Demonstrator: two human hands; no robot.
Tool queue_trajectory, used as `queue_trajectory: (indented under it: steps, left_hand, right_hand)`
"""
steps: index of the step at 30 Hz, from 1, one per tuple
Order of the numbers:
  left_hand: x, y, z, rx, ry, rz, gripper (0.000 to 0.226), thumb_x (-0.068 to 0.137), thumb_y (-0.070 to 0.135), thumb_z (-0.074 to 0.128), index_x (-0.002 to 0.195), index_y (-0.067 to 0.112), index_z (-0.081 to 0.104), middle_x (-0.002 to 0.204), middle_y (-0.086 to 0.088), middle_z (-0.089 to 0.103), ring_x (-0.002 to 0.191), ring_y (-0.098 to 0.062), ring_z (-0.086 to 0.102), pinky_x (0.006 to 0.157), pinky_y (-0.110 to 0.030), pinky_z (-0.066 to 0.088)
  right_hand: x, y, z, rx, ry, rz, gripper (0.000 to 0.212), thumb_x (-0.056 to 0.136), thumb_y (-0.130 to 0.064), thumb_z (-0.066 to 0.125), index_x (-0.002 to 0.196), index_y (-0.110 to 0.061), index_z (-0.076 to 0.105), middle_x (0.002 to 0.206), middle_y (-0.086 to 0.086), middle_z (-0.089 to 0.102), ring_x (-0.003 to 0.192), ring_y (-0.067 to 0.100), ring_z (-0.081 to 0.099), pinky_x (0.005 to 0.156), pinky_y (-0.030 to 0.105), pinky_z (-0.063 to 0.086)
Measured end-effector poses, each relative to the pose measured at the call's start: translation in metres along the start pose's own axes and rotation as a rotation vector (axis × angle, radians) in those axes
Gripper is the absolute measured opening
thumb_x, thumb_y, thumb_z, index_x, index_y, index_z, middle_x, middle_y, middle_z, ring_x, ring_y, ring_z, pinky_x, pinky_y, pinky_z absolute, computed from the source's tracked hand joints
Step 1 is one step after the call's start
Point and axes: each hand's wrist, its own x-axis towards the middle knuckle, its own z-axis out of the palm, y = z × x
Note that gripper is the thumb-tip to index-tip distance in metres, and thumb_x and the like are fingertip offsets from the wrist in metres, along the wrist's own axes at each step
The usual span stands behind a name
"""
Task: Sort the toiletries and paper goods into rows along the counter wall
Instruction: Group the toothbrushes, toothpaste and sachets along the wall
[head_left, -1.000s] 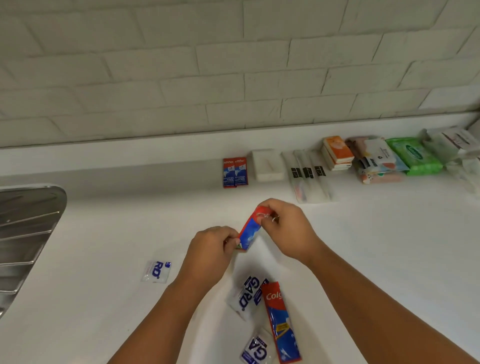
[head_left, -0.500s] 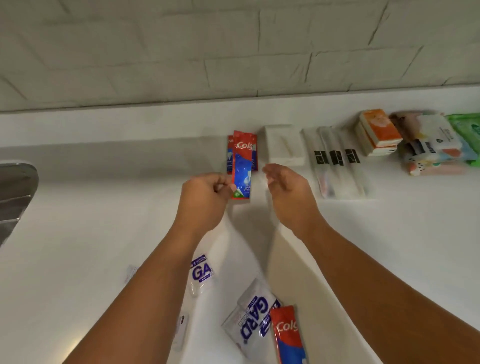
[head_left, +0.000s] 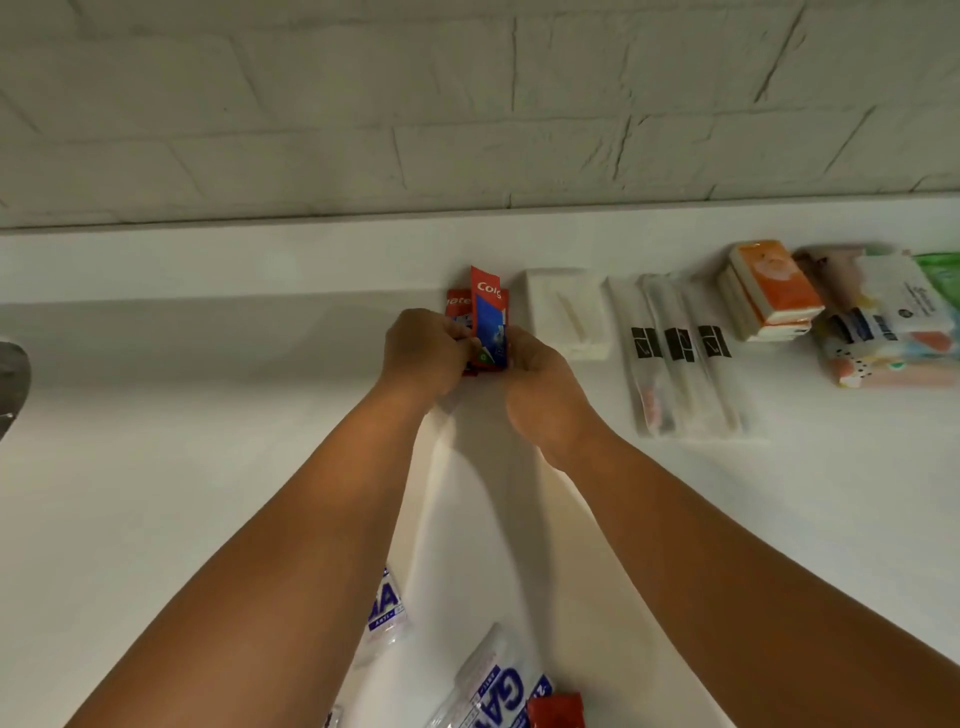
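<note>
A red-and-blue toothpaste sachet (head_left: 488, 317) stands upright against the counter's back ledge, over other toothpaste sachets (head_left: 458, 303) lying there. My left hand (head_left: 426, 353) grips its lower left edge. My right hand (head_left: 545, 395) pinches its lower right corner with curled fingers. The sachet's bottom end is hidden behind my fingers.
Along the wall to the right lie a white soap box (head_left: 566, 312), three wrapped toothbrushes (head_left: 680, 358), orange tissue packs (head_left: 774, 291) and wipes packs (head_left: 893, 322). Clear blue-lettered sachets (head_left: 387, 608) and a red sachet (head_left: 556, 712) lie near the front. A sink edge (head_left: 10, 379) is at the left.
Both hands carried the toothpaste sachet from mid-counter to the wall. The right hand let go briefly, then returned to the sachet's corner. The camera moved closer to the wall.
</note>
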Motion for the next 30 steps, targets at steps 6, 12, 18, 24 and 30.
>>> queue_trajectory:
  steps: [6, 12, 18, 24, 30]
  left_hand:
    - [0.001, 0.000, 0.010, 0.251, 0.111, 0.059, 0.011, 0.083, 0.022, 0.074, 0.087, 0.013, 0.080, 0.086, -0.003, 0.075, 0.081, -0.019, 0.070, 0.069, -0.024, 0.049]
    - [-0.006, -0.004, 0.007, 0.245, 0.135, 0.163, 0.023, 0.086, 0.019, 0.071, 0.109, 0.017, 0.073, 0.105, -0.002, 0.072, 0.095, -0.021, 0.066, 0.079, -0.024, 0.045]
    - [-0.008, -0.038, 0.003, 0.528, 0.032, 0.408, 0.041, 0.096, 0.024, 0.057, 0.136, 0.028, 0.057, 0.147, 0.005, 0.046, 0.127, -0.028, 0.038, 0.104, -0.039, 0.039]
    - [-0.007, -0.049, 0.006, 0.702, 0.016, 0.383, 0.041, 0.102, 0.036, 0.045, 0.143, 0.032, 0.047, 0.155, 0.003, 0.034, 0.135, -0.028, 0.030, 0.107, -0.040, 0.032]
    - [-0.003, -0.050, 0.003, 0.672, 0.023, 0.368, 0.042, 0.102, 0.033, 0.047, 0.143, 0.025, 0.048, 0.149, -0.003, 0.039, 0.129, -0.030, 0.035, 0.104, -0.039, 0.038]
  right_hand:
    - [0.011, -0.005, 0.000, -0.078, -0.049, 0.037, 0.049, 0.085, 0.000, 0.048, 0.129, -0.023, 0.054, 0.110, -0.001, 0.069, 0.100, 0.018, 0.067, 0.092, 0.038, 0.056]
    - [0.017, -0.006, 0.000, -0.105, -0.028, 0.056, 0.038, 0.093, -0.003, 0.049, 0.127, -0.020, 0.052, 0.100, -0.010, 0.064, 0.094, 0.009, 0.062, 0.092, 0.028, 0.052]
    - [0.018, -0.011, 0.004, -0.126, -0.015, 0.028, 0.037, 0.087, -0.003, 0.046, 0.119, -0.018, 0.056, 0.106, 0.003, 0.068, 0.098, 0.021, 0.065, 0.094, 0.043, 0.054]
    - [0.015, -0.010, 0.003, -0.143, -0.018, 0.041, 0.041, 0.091, -0.001, 0.046, 0.129, -0.016, 0.049, 0.114, 0.002, 0.064, 0.102, 0.019, 0.062, 0.092, 0.034, 0.053]
    - [0.016, -0.012, 0.004, -0.158, -0.021, 0.042, 0.045, 0.091, -0.001, 0.044, 0.132, -0.019, 0.047, 0.114, 0.002, 0.063, 0.101, 0.016, 0.062, 0.087, 0.030, 0.054]
